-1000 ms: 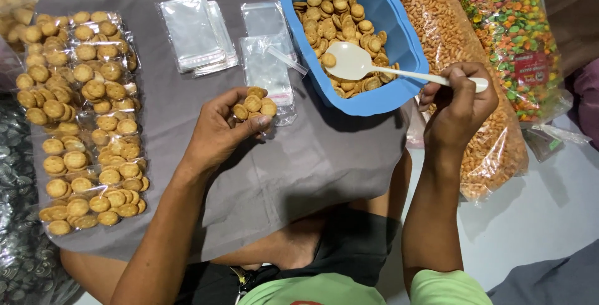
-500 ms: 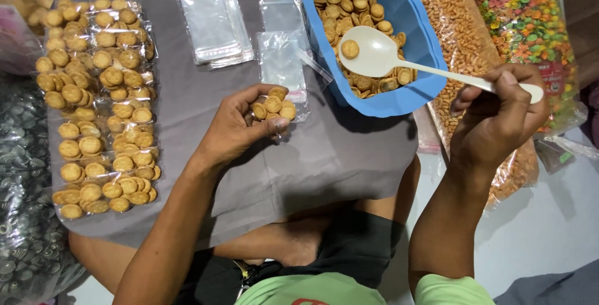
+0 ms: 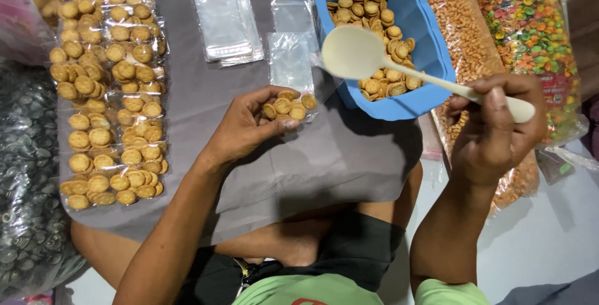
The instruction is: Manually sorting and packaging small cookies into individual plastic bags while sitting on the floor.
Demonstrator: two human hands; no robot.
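Observation:
My left hand [image 3: 246,127] holds a small clear packet of round biscuits [image 3: 288,106] over a grey cloth [image 3: 324,167]. My right hand [image 3: 496,133] grips the handle of a cream plastic spoon [image 3: 359,52], lifted with its bowl turned up above the near edge of a blue tub [image 3: 437,61]. The tub holds loose round biscuits [image 3: 374,11]. The spoon's bowl looks empty from this side.
Several filled biscuit packets [image 3: 109,99] lie in rows on the cloth's left. Stacks of empty clear bags [image 3: 224,24] sit at the back. A large bag of orange snacks [image 3: 465,30] and one of coloured snacks [image 3: 527,24] stand right. A dark bag [image 3: 28,174] lies far left.
The spoon has risen out of the tub and swung left toward the packet. My left hand with the packet moved slightly up and right.

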